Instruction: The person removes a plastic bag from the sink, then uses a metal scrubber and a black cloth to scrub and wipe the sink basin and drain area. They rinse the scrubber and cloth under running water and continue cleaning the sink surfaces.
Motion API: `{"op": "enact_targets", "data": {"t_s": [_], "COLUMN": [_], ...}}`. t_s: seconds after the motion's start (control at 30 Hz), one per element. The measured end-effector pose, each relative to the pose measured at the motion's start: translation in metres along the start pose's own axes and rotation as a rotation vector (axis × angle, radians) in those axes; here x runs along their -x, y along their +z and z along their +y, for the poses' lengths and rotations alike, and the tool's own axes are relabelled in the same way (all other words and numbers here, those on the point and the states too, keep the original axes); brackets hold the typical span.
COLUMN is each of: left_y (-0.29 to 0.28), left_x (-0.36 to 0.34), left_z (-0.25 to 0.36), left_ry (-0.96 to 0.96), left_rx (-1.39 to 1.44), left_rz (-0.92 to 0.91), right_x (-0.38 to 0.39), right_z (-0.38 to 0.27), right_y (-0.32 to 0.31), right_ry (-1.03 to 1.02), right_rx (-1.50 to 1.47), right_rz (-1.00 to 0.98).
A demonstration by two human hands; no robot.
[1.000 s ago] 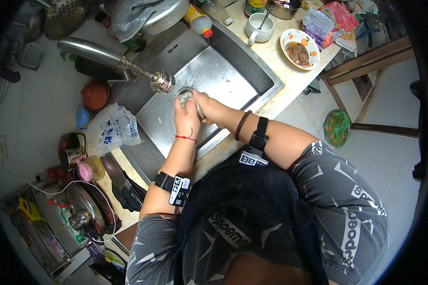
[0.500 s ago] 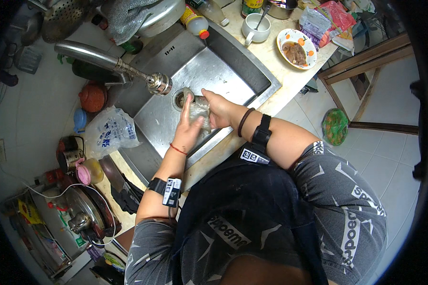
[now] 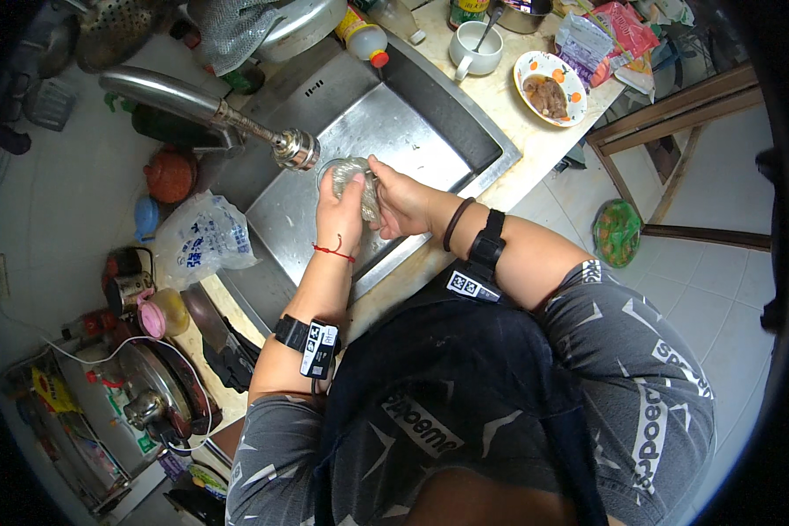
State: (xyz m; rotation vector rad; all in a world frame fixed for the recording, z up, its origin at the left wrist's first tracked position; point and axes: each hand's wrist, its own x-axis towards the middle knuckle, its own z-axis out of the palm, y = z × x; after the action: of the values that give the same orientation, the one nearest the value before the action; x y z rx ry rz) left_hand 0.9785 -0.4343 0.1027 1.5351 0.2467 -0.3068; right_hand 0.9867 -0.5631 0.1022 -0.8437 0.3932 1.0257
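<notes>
Both hands are on it! The left hand [image 3: 338, 215] and the right hand [image 3: 401, 206] have their fingers [image 3: 380, 170] wrapped about a shiny, grey-green ribbed wad [image 3: 351, 166], left thumb pressed across the front, right hand cupped round the side. Whether the wad hides anything inside, I can't tell. And it's all happening right over the sink [image 3: 412, 131], whose metal floor spreads beyond the fingers. Just beyond them and to their left hangs the tap [image 3: 296, 151], its nozzle near the wad but apart from it.

Look farther past the fingers: a red-capped bottle [image 3: 361, 37] by the sink's far edge. Out to their right, on the pale tabletop [image 3: 500, 118], a white mug [image 3: 475, 66] with a spoon in it, and next to that a patterned plate [image 3: 548, 58] carrying brown meat [image 3: 548, 98]. Left of the fingers, a crumpled plastic bag [image 3: 206, 250]!
</notes>
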Motion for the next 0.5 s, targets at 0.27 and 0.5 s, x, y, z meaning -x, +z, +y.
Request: {"op": "enact_targets", "data": {"t_s": [0.27, 0.5], "left_y": [-0.007, -0.029], "left_x": [0.013, 0.013], "left_z": [-0.013, -0.001], "left_ry": [0.718, 0.795], "left_rx": [-0.641, -0.747], "left_rz": [-0.087, -0.321], "right_x": [0.001, 0.002], "right_z": [-0.001, -0.012], "right_y": [0.006, -0.009], "right_ry": [-0.032, 0.018], "right_rx": [-0.118, 0.147], "right_rz": [0.152, 0.048]}}
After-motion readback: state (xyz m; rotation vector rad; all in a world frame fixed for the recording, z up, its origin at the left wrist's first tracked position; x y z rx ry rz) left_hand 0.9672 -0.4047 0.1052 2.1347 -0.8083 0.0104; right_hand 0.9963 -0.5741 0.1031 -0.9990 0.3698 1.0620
